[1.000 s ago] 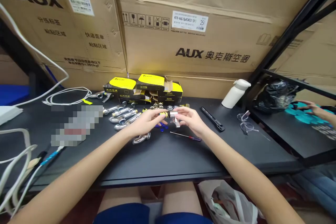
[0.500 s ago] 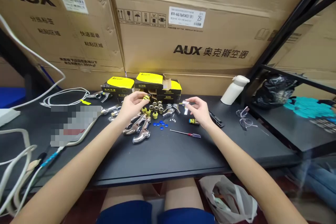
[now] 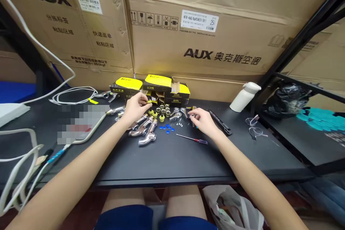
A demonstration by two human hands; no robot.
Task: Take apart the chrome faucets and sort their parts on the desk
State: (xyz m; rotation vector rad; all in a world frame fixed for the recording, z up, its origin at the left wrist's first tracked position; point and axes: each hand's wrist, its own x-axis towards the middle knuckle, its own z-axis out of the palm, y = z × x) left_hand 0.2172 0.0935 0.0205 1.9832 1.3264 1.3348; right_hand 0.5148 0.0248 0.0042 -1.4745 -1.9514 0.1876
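Observation:
My left hand (image 3: 137, 107) pinches a yellow-and-black valve cartridge (image 3: 149, 101) in front of the boxes, mostly covered by the fingers. Lower and to the right, my right hand (image 3: 202, 120) closes its fingertips on a silver faucet handle (image 3: 192, 115), partly hidden. More silver handles (image 3: 176, 114) lie just left of it. Between my hands are yellow cartridges (image 3: 161, 118), metal ring nuts (image 3: 167, 113), blue caps (image 3: 168, 132) and small screws (image 3: 180, 124). Chrome faucet bodies (image 3: 147, 137) lie beneath and beside my left forearm. A screwdriver (image 3: 192, 138) rests nearer me.
Black-and-yellow boxes (image 3: 157, 83) stand at the back against large cartons (image 3: 161, 50). A black elongated tool (image 3: 220, 122) lies right of my right hand. Farther right are a white bottle (image 3: 244, 97) and a thin cable (image 3: 254, 127). White cables (image 3: 74, 95) run along the left.
My right hand has come down toward the table with the silver handle. My left hand keeps its pinch on the cartridge near the boxes. The whole view has shifted slightly.

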